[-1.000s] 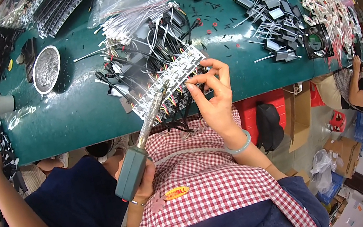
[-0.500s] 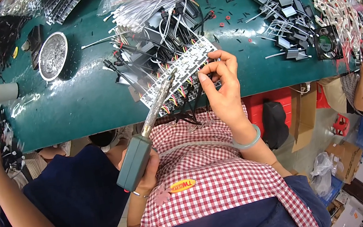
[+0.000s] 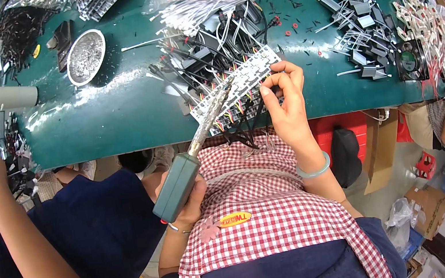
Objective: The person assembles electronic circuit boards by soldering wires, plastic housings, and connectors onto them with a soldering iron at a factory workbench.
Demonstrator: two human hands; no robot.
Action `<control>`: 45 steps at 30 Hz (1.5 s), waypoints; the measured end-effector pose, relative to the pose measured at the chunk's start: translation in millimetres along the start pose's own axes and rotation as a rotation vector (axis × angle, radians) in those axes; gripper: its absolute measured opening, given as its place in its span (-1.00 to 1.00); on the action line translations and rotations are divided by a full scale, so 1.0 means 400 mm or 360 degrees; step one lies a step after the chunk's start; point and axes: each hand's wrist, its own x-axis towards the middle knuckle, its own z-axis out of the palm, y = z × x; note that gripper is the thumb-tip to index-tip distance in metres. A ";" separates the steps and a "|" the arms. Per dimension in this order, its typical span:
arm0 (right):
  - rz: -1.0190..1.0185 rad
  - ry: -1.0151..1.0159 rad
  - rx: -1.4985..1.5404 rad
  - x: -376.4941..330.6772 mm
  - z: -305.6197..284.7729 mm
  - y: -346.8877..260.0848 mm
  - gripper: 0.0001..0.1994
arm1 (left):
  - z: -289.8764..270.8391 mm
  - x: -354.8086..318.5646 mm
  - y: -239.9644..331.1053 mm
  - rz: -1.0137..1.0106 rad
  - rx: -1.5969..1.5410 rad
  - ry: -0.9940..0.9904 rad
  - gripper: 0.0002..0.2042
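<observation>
My left hand (image 3: pixel 193 202) is wrapped round the dark green handle of a soldering iron (image 3: pixel 178 185). The iron's long, stained metal barrel slants up to the right, its tip over a white circuit board strip (image 3: pixel 250 73). Whether the tip touches the strip I cannot tell. At the strip's right end is my right hand (image 3: pixel 288 99), thumb and forefinger pinched close together, another finger reaching to the strip's edge. What the pinch holds is too small to make out. Short coloured wires (image 3: pixel 229 116) and black cables (image 3: pixel 246 135) show along the strip's near side.
Beyond the strip lie grey-black modules with cables (image 3: pixel 203 54). A round bowl (image 3: pixel 86 57) of silvery bits stands left on the green table (image 3: pixel 131 112). More modules (image 3: pixel 359 30) and a small fan (image 3: pixel 411 59) are right. A co-worker's arm (image 3: pixel 36 250) is at left.
The whole view has shifted, so the table and both hands appear farther right. The soldering iron and my hands keep nearly the same places relative to the strip.
</observation>
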 end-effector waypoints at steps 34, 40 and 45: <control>-0.0340 0.0244 -0.0409 -0.007 0.056 -0.021 -0.93 | -0.005 0.041 0.049 0.0180 -0.0115 -0.0032 -0.67; -0.0369 0.0247 -0.0479 -0.001 0.059 -0.012 -0.92 | -0.014 0.048 0.045 0.0110 -0.0193 -0.0070 -0.66; -0.0377 0.0168 -0.0584 0.004 0.039 -0.028 -0.91 | -0.004 0.037 0.039 0.0060 -0.0226 -0.0044 -0.66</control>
